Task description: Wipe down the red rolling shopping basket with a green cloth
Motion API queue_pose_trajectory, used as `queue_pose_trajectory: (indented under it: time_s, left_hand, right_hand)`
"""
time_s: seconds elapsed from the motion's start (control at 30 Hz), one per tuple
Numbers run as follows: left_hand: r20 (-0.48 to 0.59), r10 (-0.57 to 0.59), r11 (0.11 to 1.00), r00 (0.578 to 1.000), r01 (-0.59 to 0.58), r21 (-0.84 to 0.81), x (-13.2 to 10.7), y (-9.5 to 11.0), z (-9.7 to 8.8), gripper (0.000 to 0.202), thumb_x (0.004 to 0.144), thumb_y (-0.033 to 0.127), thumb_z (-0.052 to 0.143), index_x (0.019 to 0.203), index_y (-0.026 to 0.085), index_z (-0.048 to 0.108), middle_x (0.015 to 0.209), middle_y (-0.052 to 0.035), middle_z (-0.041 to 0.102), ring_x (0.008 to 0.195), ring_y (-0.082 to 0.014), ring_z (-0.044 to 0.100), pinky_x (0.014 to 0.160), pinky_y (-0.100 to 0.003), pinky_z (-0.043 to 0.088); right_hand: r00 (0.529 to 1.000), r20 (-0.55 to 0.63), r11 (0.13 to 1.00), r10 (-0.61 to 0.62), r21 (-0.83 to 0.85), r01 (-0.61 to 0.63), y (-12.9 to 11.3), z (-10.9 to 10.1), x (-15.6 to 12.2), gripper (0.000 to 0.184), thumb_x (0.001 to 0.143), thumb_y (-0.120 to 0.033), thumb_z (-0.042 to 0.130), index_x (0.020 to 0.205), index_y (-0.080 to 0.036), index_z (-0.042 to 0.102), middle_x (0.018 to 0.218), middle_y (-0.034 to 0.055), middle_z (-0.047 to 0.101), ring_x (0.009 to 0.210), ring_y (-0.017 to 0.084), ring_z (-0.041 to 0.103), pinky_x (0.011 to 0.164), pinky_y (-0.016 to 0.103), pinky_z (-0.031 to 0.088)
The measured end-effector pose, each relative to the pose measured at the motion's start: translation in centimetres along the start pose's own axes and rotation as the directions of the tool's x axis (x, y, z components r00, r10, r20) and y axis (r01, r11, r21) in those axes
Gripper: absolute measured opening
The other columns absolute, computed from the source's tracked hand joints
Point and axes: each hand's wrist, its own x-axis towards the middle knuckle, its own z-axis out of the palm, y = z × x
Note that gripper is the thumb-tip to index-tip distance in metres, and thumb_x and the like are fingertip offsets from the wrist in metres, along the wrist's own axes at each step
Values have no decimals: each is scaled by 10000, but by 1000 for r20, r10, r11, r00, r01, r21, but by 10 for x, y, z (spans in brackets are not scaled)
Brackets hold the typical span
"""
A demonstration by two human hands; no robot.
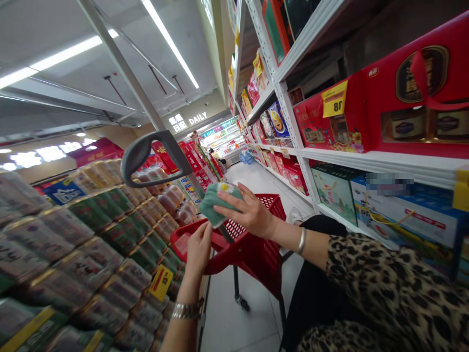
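Pouch: the small, soft green fabric pouch [216, 200] with a white daisy is held in the air just above the near rim of the red plastic wheeled basket [264, 256], not inside it.
Right hand: the right hand [251, 215] covers the pouch from the basket's shelf side, fingers [229, 198] spread over the cloth and thumb closed against it, grasping it.
Left hand: the left hand [198, 252] comes up from below the basket's rim to the pouch's lower edge; I cannot tell whether its fingers pinch the cloth or only touch it.
Handle: the long grey plastic handle [141, 154] rises from the basket, right behind the pouch.
Cans: shrink-wrapped packs of green and brown drink cans [110, 234] are stacked close against the basket's other side.
Shelves: white metal shelving with red gift boxes [330, 122] stands well apart from the basket.
Drop risk: the grip is flat and loose on limp cloth, so the pouch could slide out and miss the basket, landing on the tiled floor [234, 318].
Snag risk: the pouch could catch on the handle.
Stack risk: the left elbow is near the cans and could nudge a pack.
Rolling risk: neither hand steadies the basket, so a bump could roll it away.
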Motion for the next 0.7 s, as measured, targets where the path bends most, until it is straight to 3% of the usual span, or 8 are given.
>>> queue_pose_trajectory:
  time_s: [0.13,0.23,0.4,0.57,0.7]
  left_hand:
    - [-52,-106,987,993,99,-126,-22,21,23,531,915,560,320,815,186,684,773,-97,762,762,-246,719,767,-377,570]
    - [-154,-96,995,983,96,-8,-33,22,23,480,928,527,309,712,227,614,713,-77,737,697,-228,693,717,-349,548]
    - [-219,-30,996,975,47,76,-29,11,13,433,909,483,320,663,234,575,702,-75,716,705,-230,665,692,-352,541]
    - [-298,-53,997,953,67,36,-4,-10,1,460,910,498,333,831,202,675,952,-108,773,929,-248,709,881,-390,563]
    - [-138,-199,970,970,175,-168,9,-20,3,723,910,702,204,847,166,686,838,-130,765,815,-245,729,766,-369,581]
  right_hand:
    - [999,-12,999,35,-23,-35,0,12,55,526,990,-139,563,1471,-345,512,1592,10,438,1428,252,452,1246,526,317]
    - [996,45,997,73,25,-74,-14,23,62,529,1007,-146,524,1490,-357,489,1620,-4,389,1403,242,480,1252,513,311]
    - [990,120,986,75,141,-92,-39,33,24,467,1003,-192,549,1444,-345,555,1589,15,439,1333,250,554,1217,525,369]
    - [992,123,979,27,198,-52,-55,46,-33,403,981,-129,566,1345,-281,651,1504,75,547,1301,243,587,1185,511,407]
    - [981,193,966,-17,258,-34,-62,58,-75,366,974,-108,572,1287,-261,684,1450,101,598,1252,222,620,1171,524,414]
